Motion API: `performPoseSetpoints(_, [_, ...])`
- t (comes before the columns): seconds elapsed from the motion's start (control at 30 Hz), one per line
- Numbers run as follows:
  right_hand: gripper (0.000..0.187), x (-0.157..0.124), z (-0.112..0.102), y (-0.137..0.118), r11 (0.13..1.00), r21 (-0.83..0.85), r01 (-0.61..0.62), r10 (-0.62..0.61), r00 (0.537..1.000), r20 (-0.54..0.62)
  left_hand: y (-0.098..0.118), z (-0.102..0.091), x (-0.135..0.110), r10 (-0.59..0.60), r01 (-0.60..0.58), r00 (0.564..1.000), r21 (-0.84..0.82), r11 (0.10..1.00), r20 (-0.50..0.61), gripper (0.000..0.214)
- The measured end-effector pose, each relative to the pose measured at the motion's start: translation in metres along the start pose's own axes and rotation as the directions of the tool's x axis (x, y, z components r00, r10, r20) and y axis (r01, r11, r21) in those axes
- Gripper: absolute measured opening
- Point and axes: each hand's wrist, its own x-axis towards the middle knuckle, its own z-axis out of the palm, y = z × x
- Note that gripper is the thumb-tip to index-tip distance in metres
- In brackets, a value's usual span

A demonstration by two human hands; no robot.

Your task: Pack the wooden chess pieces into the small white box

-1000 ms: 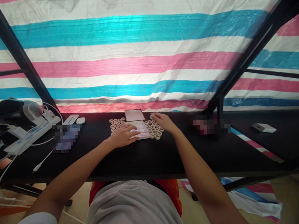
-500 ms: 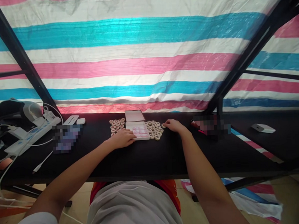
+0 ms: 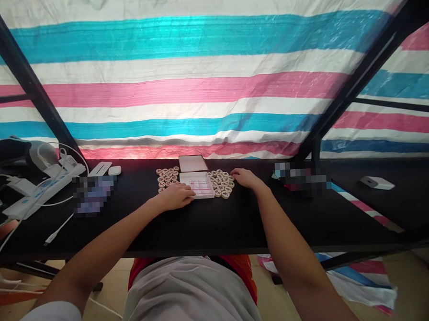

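A shallow white box (image 3: pixel 209 195) with a pink-red grid inside stands on the black table, its lid part (image 3: pixel 193 163) lying behind it. My left hand (image 3: pixel 176 196) rests at the box's left front side, fingers bent over the rim. Round xiangqi pieces lie in rows (image 3: pixel 167 172) left of the box, partly covered by that hand. More xiangqi pieces (image 3: pixel 221 181) form a tight cluster on the right. My right hand (image 3: pixel 246 178) is at the cluster's right edge, fingers extended, tips touching or nearly touching an outer piece.
A power strip (image 3: pixel 43 191) with plugs and white cables lies at the left, near a blurred phone-like object (image 3: pixel 94 195) and a small white case (image 3: pixel 115 170). A blurred item (image 3: pixel 301 177) and a white adapter (image 3: pixel 377 183) are on the right. Black frame bars and a striped sheet (image 3: pixel 196 89) stand behind.
My right hand has moved slightly left, and the outer xiangqi piece at its fingertips now sits against the cluster. The left hand keeps its place on the box. The view has tilted slightly.
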Motion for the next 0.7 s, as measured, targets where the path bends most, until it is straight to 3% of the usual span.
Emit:
performPoseSetpoints(0.17, [0.036, 0.004, 0.005, -0.001, 0.999, 0.003, 0.054, -0.053, 0.995, -0.085, 0.001, 0.000, 0.000, 0.007, -0.007, 1.000, 0.003, 1.000, -0.005, 0.024])
performPoseSetpoints(0.3, [0.040, 0.005, 0.012, -0.014, 0.982, 0.047, 0.185, -0.172, 0.965, -0.197, 0.003, -0.003, 0.000, 0.010, -0.010, 1.000, 0.001, 1.000, 0.001, 0.024])
performPoseSetpoints(0.47, [0.044, 0.003, 0.020, -0.033, 0.938, 0.121, 0.325, -0.310, 0.942, -0.126, 0.003, -0.004, 0.000, 0.012, -0.012, 1.000, 0.003, 1.000, 0.016, 0.024])
performPoseSetpoints(0.7, [0.042, -0.002, 0.017, -0.036, 0.913, 0.248, 0.322, -0.292, 0.944, -0.152, 0.002, -0.002, -0.001, 0.016, -0.016, 1.000, -0.004, 1.000, 0.007, 0.025])
